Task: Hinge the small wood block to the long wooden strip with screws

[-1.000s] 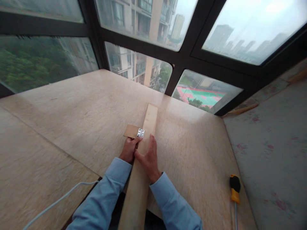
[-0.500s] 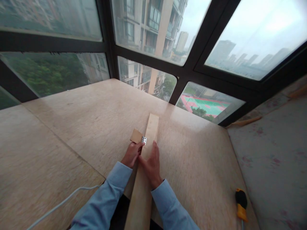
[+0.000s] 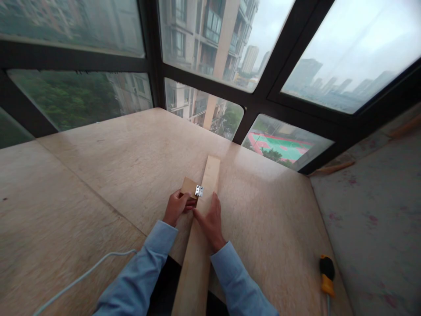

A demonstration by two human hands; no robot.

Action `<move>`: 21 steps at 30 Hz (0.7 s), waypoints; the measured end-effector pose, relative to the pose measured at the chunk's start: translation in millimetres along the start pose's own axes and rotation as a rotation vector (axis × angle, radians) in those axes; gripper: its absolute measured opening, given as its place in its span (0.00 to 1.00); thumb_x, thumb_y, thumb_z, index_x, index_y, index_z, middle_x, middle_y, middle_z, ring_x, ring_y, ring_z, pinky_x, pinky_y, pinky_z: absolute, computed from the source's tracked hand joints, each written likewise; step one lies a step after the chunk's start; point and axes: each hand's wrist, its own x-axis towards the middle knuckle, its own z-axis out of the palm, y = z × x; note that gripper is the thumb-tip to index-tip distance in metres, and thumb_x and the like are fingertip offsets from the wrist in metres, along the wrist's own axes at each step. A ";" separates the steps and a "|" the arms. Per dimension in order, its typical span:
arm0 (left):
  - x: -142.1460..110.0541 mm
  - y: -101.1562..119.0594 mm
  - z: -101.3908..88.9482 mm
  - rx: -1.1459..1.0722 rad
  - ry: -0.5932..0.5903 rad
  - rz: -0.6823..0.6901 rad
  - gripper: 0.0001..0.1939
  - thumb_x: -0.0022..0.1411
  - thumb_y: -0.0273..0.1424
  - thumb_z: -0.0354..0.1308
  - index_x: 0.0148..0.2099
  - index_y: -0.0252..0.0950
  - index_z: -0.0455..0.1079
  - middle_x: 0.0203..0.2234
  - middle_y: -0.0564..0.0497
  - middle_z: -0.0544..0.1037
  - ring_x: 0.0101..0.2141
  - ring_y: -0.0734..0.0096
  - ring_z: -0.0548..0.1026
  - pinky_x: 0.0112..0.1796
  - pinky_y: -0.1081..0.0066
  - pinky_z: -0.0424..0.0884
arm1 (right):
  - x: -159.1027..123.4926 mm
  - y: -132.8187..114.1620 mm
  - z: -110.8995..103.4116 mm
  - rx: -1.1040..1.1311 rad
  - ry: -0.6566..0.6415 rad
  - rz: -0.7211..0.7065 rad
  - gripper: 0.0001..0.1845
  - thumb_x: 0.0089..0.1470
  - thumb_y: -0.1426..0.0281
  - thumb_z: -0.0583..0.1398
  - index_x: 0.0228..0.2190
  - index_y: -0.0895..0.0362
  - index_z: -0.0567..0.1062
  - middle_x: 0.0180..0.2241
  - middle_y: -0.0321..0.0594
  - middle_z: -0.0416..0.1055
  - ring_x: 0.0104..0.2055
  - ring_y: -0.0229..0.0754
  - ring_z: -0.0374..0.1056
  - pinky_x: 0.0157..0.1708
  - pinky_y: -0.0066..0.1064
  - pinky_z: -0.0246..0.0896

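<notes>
A long pale wooden board (image 3: 192, 267) runs from my lap out over the stone ledge. My right hand (image 3: 210, 219) grips it, fingers along the right edge and thumb at the left. Against its left side is a small brown wooden block (image 3: 188, 185), pinched at its near edge by my left hand (image 3: 177, 206). A silver metal hinge (image 3: 199, 190) with screw holes spans the joint between block and board. Whether screws sit in the hinge is too small to tell.
A yellow and black screwdriver (image 3: 326, 276) lies at the right by the papered wall (image 3: 371, 228). A white cable (image 3: 88, 274) curves across the left of the stone ledge (image 3: 108, 171). Dark-framed windows (image 3: 200, 81) close off the far side.
My left hand has slid back and left from the hinge to the small block, leaving the hinge more exposed. My right hand keeps its grip on the board. The view has shifted slightly.
</notes>
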 end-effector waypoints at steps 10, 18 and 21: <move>5.8 -8.0 0.6 0.032 0.047 0.058 0.06 0.59 0.27 0.58 0.39 0.29 0.70 0.29 0.43 0.80 0.25 0.63 0.80 0.20 0.70 0.76 | -4.8 11.7 -60.3 0.174 -0.194 0.061 0.31 0.52 0.60 0.61 0.55 0.60 0.68 0.59 0.54 0.66 0.63 0.53 0.61 0.63 0.49 0.54; 2.9 0.1 1.9 -0.041 0.058 0.061 0.09 0.53 0.25 0.64 0.38 0.27 0.73 0.29 0.45 0.80 0.25 0.67 0.79 0.21 0.73 0.77 | -49.8 51.9 -167.5 0.035 -0.239 0.015 0.22 0.56 0.60 0.61 0.51 0.52 0.74 0.56 0.48 0.71 0.60 0.50 0.65 0.62 0.50 0.58; 3.2 2.3 6.5 -0.055 0.088 0.057 0.12 0.49 0.25 0.66 0.38 0.28 0.73 0.29 0.46 0.80 0.23 0.70 0.78 0.20 0.75 0.75 | -74.8 71.0 -212.6 -0.036 -0.141 0.116 0.21 0.56 0.59 0.60 0.50 0.52 0.75 0.55 0.47 0.72 0.59 0.51 0.67 0.60 0.51 0.61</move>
